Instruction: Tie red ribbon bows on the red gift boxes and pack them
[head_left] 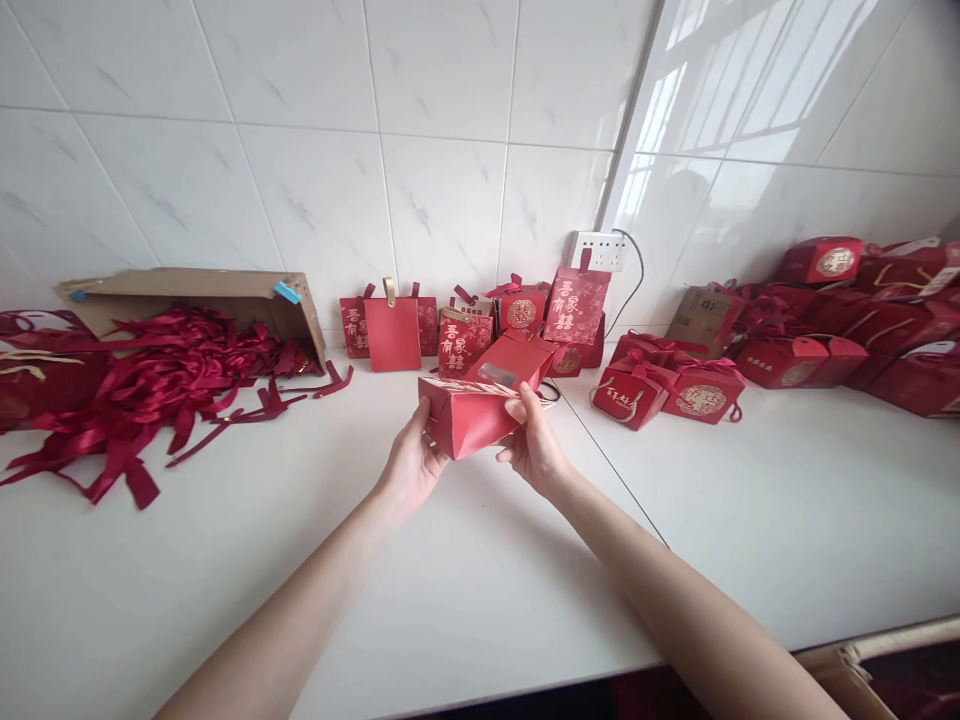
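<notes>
Both my hands hold a red paper gift box (480, 400) above the white table (465, 590), its open end turned towards me. My left hand (411, 462) cups the box's left underside, fingers closed on it. My right hand (531, 440) grips the right side, thumb laid over the top edge. The box has a small clear window on its top face and tilts away from me towards the wall.
A brown cardboard box (195, 295) lies on its side at the left, spilling dark red ribbons (150, 390). Several flat and folded red boxes (465, 325) lean on the tiled wall. Finished red boxes (825, 330) pile at the right. A wall socket (598, 250) sits behind.
</notes>
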